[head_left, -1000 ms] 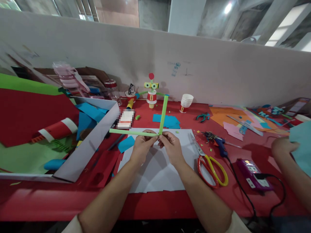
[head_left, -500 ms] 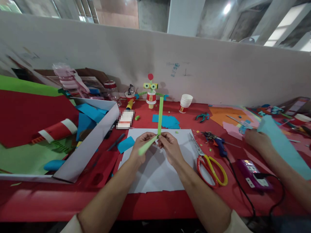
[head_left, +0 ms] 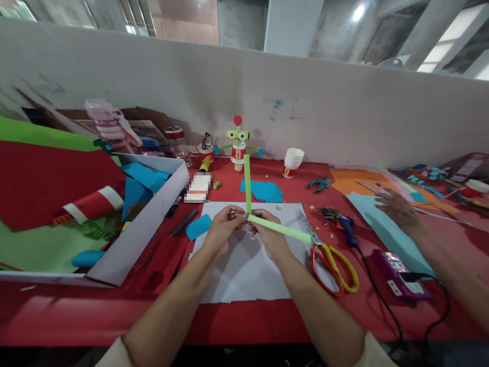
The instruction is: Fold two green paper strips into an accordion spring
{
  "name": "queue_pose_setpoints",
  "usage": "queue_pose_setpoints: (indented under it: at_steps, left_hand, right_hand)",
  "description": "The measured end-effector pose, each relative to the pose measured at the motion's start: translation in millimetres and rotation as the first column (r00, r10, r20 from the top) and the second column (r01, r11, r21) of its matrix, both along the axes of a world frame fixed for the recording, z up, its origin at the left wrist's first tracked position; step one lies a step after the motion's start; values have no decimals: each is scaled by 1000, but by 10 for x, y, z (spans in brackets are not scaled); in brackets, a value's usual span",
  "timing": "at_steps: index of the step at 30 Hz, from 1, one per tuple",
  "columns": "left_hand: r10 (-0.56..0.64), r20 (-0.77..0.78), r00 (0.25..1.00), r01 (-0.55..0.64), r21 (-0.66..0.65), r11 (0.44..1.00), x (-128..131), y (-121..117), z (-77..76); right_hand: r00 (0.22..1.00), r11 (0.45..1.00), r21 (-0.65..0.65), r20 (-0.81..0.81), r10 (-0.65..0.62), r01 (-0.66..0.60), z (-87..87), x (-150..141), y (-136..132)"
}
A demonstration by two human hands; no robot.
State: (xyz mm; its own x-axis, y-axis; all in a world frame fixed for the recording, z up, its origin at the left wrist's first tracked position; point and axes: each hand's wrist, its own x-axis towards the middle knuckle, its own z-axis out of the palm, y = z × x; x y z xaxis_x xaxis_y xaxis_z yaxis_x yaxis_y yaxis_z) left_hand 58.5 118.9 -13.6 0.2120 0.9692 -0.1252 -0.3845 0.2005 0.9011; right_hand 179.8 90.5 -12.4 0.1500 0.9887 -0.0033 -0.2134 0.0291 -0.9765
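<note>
Between my two hands is a pair of light green paper strips (head_left: 280,228), joined at a corner near my fingertips. One arm stands up and away from me; the other slants to the right across my right hand. My left hand (head_left: 225,228) pinches the corner with thumb and forefinger. From the other side my right hand (head_left: 269,232) is closed on the same corner, partly covered by the strip. Both hands hover over a white sheet (head_left: 252,283). Scissors (head_left: 336,270) with a red and a yellow handle lie right of the sheet.
At the left stands a white box (head_left: 153,219) of coloured paper. Behind are a paper-cup figure (head_left: 239,150), stacked cups (head_left: 293,162) and blue paper (head_left: 263,191). Rightward lie a glue gun (head_left: 346,229), pliers (head_left: 319,184) and a purple power box (head_left: 401,275). Another person's hand (head_left: 401,209) is over light blue paper.
The near strip has swung from the left, over my left hand, to the right, across my right hand. The upright strip leans slightly left. The other person's light blue paper now lies lower.
</note>
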Motion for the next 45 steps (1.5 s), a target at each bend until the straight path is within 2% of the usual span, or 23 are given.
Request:
queue_pose_setpoints:
  at_steps: [7, 13, 18, 22, 27, 32, 38, 45]
  left_hand:
    - [27, 54, 998, -26, -19, 999, 12, 13, -25]
    - [52, 108, 993, -45, -69, 997, 20, 29, -46]
    - [14, 140, 990, 7, -145, 989, 41, 4, -9]
    - [-5, 165, 986, 38, -198, 979, 25, -6, 38]
    - [-56, 137, 989, 80, -179, 981, -5, 6, 35]
    - [-81, 95, 992, 93, -128, 987, -22, 8, 14]
    - [-148, 76, 986, 156, -113, 981, -34, -7, 18]
    - [-63, 148, 987, 89, -178, 980, -26, 16, 44]
  right_hand:
    - [998, 999, 35, 66, -3, 1, -77, -16, 15]
    - [997, 999, 39, 80, 20, -24, -27, -23, 1]
    - [995, 998, -16, 73, -64, 66, -17, -6, 13]
    - [995, 997, -22, 67, -71, 73, -30, 0, 23]
    - [997, 999, -16, 57, -50, 51, -40, -2, 26]
    - [997, 995, -76, 12, -70, 71, -24, 2, 25]
    - [1000, 998, -70, -17, 1, -2, 32, 39, 8]
    - [996, 998, -40, -69, 52, -55, 50, 34, 6]
